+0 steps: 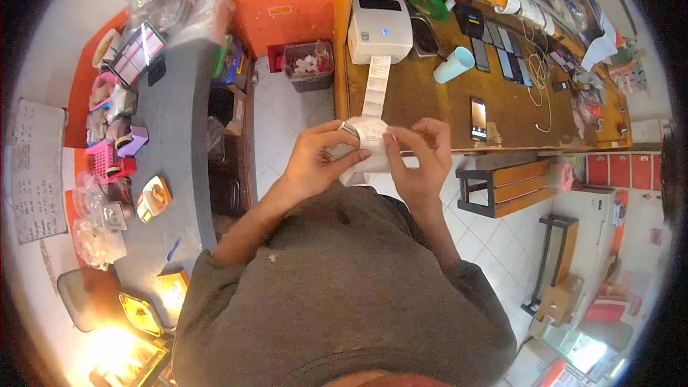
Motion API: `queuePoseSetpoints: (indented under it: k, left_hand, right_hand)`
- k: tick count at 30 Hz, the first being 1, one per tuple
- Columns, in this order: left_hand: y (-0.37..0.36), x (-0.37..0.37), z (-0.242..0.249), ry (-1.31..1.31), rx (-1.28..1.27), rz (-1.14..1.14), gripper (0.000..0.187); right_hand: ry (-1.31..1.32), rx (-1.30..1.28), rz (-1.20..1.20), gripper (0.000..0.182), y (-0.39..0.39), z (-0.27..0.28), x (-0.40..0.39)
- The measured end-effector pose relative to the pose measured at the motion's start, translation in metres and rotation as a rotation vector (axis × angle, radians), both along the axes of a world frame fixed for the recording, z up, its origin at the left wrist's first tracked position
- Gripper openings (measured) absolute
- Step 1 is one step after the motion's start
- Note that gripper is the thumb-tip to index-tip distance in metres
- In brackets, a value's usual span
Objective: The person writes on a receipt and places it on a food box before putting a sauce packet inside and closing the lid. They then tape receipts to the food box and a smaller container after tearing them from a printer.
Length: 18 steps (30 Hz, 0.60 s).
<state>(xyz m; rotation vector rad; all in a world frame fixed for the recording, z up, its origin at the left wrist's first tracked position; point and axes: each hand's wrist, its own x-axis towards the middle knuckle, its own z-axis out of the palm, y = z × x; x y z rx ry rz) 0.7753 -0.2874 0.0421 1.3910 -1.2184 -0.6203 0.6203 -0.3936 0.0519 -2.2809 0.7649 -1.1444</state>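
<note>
In front of the body, my left hand (315, 163) pinches the left side of a round white piece of labels or paper (371, 133), with a small silvery object at its fingers. On the right side of the same white piece, my right hand (419, 160) closes its thumb and fingers. A printed paper strip (376, 86) hangs from the white label printer (380, 32) on the wooden desk and runs down to the hands. Whether the strip joins the held piece is hard to make out.
The wooden desk (444, 118) holds a pale blue cup (454, 64), a phone (478, 119), several more phones and a coiled white cable (539, 72). A waste bin (308, 64) stands left of it. A grey counter (168, 143) with goods lies at left, a bench (512, 186) at right.
</note>
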Motion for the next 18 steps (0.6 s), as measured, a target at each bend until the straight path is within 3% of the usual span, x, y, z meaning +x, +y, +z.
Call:
queuePoseSetpoints:
  k: [1,4,13,17,18]
  left_hand:
    - [-0.002,0.002,0.000,-0.008,-0.003,-0.006,0.014]
    - [-0.005,0.003,0.002,-0.148,-0.094,-0.020,0.014]
    - [-0.014,0.004,0.002,-0.339,-0.053,-0.102,0.016]
    - [-0.022,0.003,-0.016,-0.303,-0.053,-0.130,0.014]
    - [-0.024,0.003,-0.021,-0.254,-0.054,-0.142,0.014]
  right_hand:
    - [-0.008,-0.003,-0.006,0.021,-0.003,0.003,0.001]
    - [0.044,-0.158,0.320,0.024,-0.010,0.012,0.000]
    - [0.185,-0.348,0.324,0.015,-0.018,0.009,0.000]
    - [0.193,-0.317,0.312,0.018,-0.027,-0.008,-0.003]
    - [0.169,-0.201,0.319,0.015,-0.033,-0.009,-0.006]
